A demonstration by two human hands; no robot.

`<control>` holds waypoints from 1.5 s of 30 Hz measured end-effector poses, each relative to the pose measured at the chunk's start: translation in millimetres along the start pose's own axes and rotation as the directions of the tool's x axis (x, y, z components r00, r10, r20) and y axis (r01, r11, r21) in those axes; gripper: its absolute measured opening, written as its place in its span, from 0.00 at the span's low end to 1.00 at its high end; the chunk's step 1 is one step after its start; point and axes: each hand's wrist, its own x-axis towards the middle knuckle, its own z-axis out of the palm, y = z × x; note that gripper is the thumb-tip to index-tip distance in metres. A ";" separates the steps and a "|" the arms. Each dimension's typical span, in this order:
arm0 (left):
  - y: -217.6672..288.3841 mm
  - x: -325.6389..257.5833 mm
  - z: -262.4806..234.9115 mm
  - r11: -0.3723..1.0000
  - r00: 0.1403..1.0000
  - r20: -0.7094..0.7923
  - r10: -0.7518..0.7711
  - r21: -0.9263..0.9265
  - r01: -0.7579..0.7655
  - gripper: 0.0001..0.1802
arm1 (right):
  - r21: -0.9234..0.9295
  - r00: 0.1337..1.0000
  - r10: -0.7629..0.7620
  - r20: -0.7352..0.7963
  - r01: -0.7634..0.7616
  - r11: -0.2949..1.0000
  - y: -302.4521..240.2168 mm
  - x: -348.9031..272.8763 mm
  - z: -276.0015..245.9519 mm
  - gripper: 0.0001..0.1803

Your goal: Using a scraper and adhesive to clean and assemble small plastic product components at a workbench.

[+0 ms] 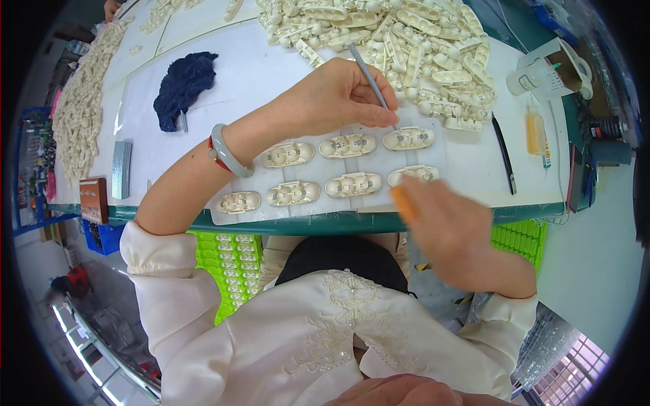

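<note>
My left hand [345, 95] is closed round a thin grey rod [367, 76] with a ridged surface. The rod slants down, its lower end close to the rightmost cream oval part [408, 138] of the far row. My right hand [450, 227], smeared by motion, grips an orange thing [404, 204], perhaps a handle; its kind is not clear. It is by the near right cream part [414, 175], partly covering it. Two rows of these parts, each with small round pieces inside, rest on a translucent tray [233, 218] at the table's front edge.
A large heap of cream parts [433, 61] covers the back right, another pile [81, 101] the far left. A dark blue cloth [184, 88] lies on the white table [250, 71]. A black pen-like tool [504, 152] and a yellowish bottle [535, 133] lie right. Green trays [208, 260] stand below.
</note>
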 end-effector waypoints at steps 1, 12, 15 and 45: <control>1.1 0.7 -0.6 1.000 1.000 -0.007 0.004 0.018 -0.004 0.07 | 0.011 0.996 0.089 0.004 -0.089 0.996 11.0 -1.0 -1.5 0.13; 0.9 8.9 5.6 0.999 0.999 0.033 0.002 0.049 -0.004 0.06 | 0.420 0.929 0.306 0.210 -0.368 0.830 78.7 23.2 8.9 0.19; 1.8 5.3 6.8 0.999 0.999 0.031 0.023 0.046 -0.025 0.06 | 0.438 0.941 0.275 0.195 -0.335 0.834 81.5 23.2 14.3 0.16; 32.7 5.1 30.7 0.909 0.989 -0.043 0.141 0.401 -0.112 0.06 | 0.659 0.959 0.223 0.174 -0.281 0.698 95.6 40.9 34.8 0.09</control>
